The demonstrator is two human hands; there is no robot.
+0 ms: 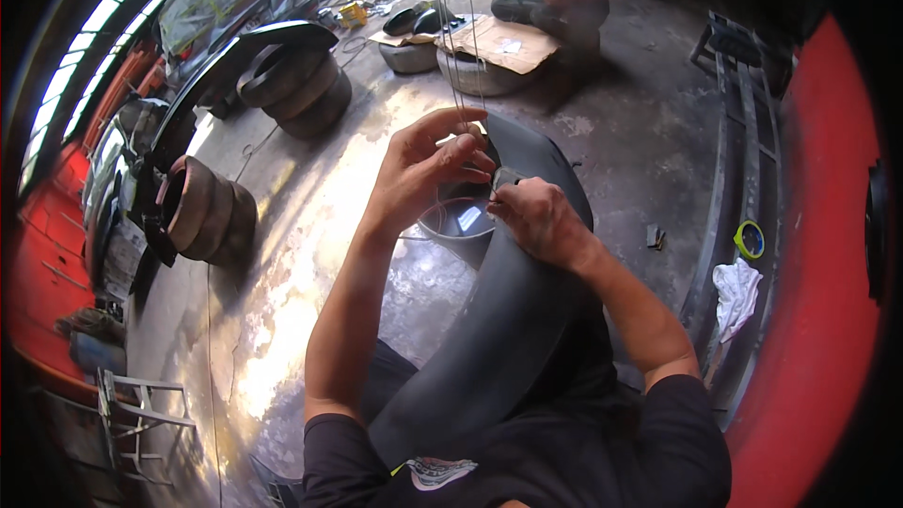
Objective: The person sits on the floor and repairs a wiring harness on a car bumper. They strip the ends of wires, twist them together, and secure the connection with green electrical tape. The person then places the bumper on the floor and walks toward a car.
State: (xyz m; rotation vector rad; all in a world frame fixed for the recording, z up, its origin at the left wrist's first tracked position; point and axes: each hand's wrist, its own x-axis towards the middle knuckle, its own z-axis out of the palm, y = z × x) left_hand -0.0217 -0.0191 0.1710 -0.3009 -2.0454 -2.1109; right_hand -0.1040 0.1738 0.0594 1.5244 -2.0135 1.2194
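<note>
Across my lap lies a long, curved dark grey panel (513, 292), which looks like a car bumper. Over its far left edge, my left hand (423, 165) has its fingers curled round a thin wire (450, 66), whose tall loops rise above the hand. Close beside it, my right hand (541, 216) is closed in a pinch at the panel's edge. A small greyish piece (508, 176) shows at those fingertips; its kind cannot be made out. Below the hands, partly behind the panel, stands a bucket (461, 226) with liquid in it.
Stacked tyres (301, 94) and another tyre stack (207, 212) stand left, beside a long black curved part (202, 71). Ahead, flattened cardboard (503, 42) covers a tyre. A metal frame (738, 150) on the right bears a white cloth (736, 296) and yellow tape roll (750, 239).
</note>
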